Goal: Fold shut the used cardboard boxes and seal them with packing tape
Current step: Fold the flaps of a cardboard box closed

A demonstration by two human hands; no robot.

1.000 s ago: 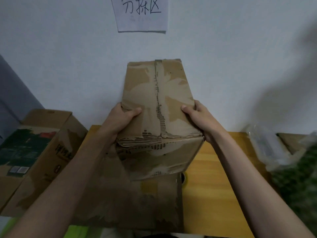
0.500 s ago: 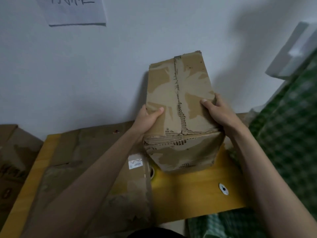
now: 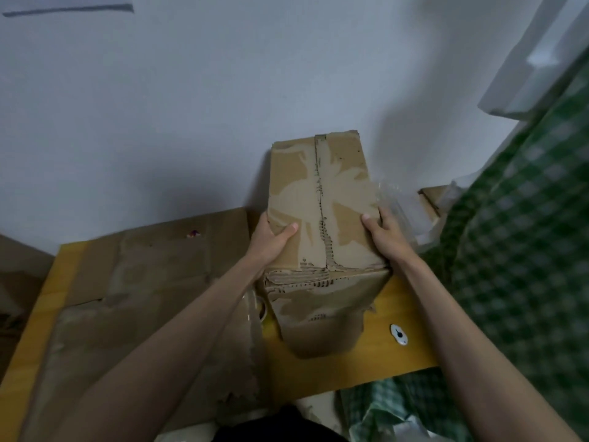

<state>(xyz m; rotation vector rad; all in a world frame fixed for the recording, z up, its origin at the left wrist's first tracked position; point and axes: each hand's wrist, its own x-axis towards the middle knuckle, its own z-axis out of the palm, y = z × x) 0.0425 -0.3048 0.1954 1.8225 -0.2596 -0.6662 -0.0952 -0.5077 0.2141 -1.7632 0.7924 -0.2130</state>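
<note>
A worn brown cardboard box with its flaps closed and a torn centre seam is held above the right half of the yellow wooden table. My left hand grips its left side, thumb on the top face. On the opposite side my right hand clamps it the same way. A roll of packing tape peeks out on the table under my left forearm, mostly hidden.
A flattened cardboard sheet covers the table's left half. A small white round object lies near the table's right front. Green checked fabric fills the right side, with crumpled clear plastic beside the box. The white wall is just behind.
The box, still held in both hands, has come lower and nearer the table's right side. The view has swung further right, showing more checked fabric.
</note>
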